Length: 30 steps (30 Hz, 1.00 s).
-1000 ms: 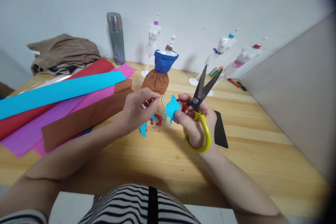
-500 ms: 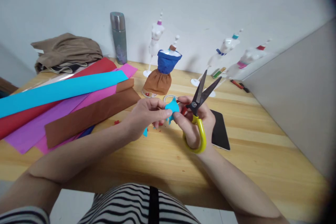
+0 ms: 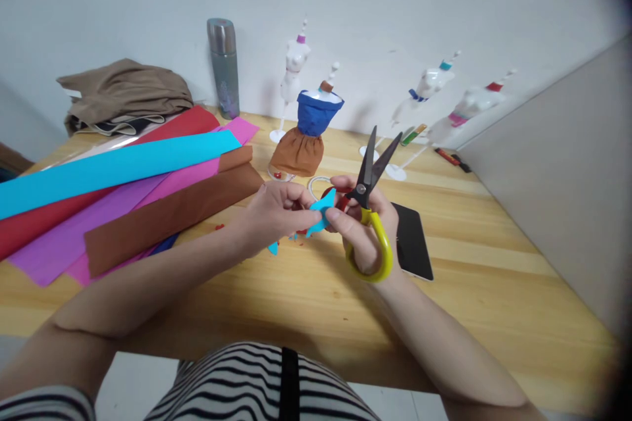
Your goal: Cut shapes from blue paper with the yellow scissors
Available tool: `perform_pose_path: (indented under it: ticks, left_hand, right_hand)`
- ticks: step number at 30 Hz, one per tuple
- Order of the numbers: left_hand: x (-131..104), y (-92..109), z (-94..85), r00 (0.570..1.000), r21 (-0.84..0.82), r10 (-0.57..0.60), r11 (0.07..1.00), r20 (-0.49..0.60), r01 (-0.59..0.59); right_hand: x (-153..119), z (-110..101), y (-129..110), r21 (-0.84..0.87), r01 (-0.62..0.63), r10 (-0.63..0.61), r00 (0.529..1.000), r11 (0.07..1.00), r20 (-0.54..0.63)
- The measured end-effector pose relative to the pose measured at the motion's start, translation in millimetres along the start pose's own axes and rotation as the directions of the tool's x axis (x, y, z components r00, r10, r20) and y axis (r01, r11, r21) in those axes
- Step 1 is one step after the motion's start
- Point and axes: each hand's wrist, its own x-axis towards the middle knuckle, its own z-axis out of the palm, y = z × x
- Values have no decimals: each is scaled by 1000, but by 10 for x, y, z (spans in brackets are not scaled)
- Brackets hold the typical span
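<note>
A small cut piece of bright blue paper or fabric (image 3: 322,212) is pinched between both hands above the table. My left hand (image 3: 279,216) grips its left side with thumb and fingers. My right hand (image 3: 363,230) pinches the right side between thumb and fingertip. Hooked on that same right hand are scissors (image 3: 368,191) with yellow and red handles, their dark blades spread and pointing away from me. Small blue and red scraps (image 3: 273,248) lie on the wood below my left hand. Behind stands a mini dress form (image 3: 318,115) in a blue top and brown skirt.
Coloured strips (image 3: 162,210) are layered at the left, with folded brown cloth (image 3: 126,95) behind. A thermos (image 3: 224,69) stands by the wall. Bare dress forms (image 3: 295,62) stand at the back, two more at the right. A dark phone-like slab (image 3: 415,241) lies beside my right hand.
The blue piece has turned between my fingers and now lies slanted, with a point up to the right. The scissors have shifted slightly left with my right hand.
</note>
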Motion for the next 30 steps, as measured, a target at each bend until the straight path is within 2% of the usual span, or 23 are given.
perform_pose_path:
  ticks: [3, 9, 12, 15, 18, 20, 21, 22, 23, 24, 25, 26, 27, 28, 29, 30]
  left_hand:
    - [5, 6, 7, 999, 49, -20, 999, 33, 18]
    - [31, 17, -12, 994, 13, -88, 996, 72, 87]
    - [53, -15, -32, 993, 20, -89, 996, 81, 88]
    - [55, -72, -11, 998, 58, -10, 998, 62, 6]
    - [22, -129, 50, 995, 122, 92, 989, -21, -89]
    - [0, -167, 77, 982, 186, 177, 969, -71, -161]
    - [-5, -188, 78, 962, 244, 258, 942, -95, -228]
    - [-5, -209, 66, 919, 331, 378, 886, -113, -324]
    - [0, -231, 44, 842, 446, 526, 786, -117, -429]
    - [8, -251, 13, 730, 580, 677, 632, -90, -514]
    - [17, -265, -23, 600, 705, 800, 441, -28, -555]
    - [23, -273, -59, 485, 799, 872, 249, 60, -548]
    - [25, -272, -90, 399, 853, 904, 82, 154, -516]
    - [21, -261, -111, 357, 880, 905, -38, 231, -474]
    - [10, -242, -120, 354, 889, 891, -106, 283, -445]
    - [-5, -217, -115, 377, 888, 871, -131, 315, -440]
  right_hand:
    - [9, -17, 43, 2, -9, 9, 1000, 1000, -15]
    - [24, -28, 101, 94, -76, 79, 997, 993, -25]
    - [40, -28, 100, 98, -56, 61, 997, 994, -50]
    - [40, -17, 97, 71, 2, 3, 997, 997, -76]
    - [32, 3, 100, 95, 21, -14, 997, 995, -79]
    - [34, 15, 102, 124, 18, -8, 997, 992, -80]
    - [39, 20, 102, 136, 18, -7, 997, 991, -81]
    - [44, 23, 102, 143, 21, -9, 996, 990, -83]
    - [49, 26, 102, 147, 23, -11, 996, 989, -83]
    - [51, 29, 103, 154, 25, -13, 997, 988, -78]
    - [49, 32, 105, 161, 23, -12, 998, 987, -68]
    - [43, 36, 107, 170, 19, -9, 998, 985, -57]
    - [32, 41, 109, 181, 10, -2, 999, 983, -43]
    - [20, 45, 110, 194, -3, 8, 1000, 981, -29]
    - [6, 50, 108, 206, -16, 20, 1000, 978, -17]
    - [-5, 54, 103, 214, -40, 41, 999, 976, 0]
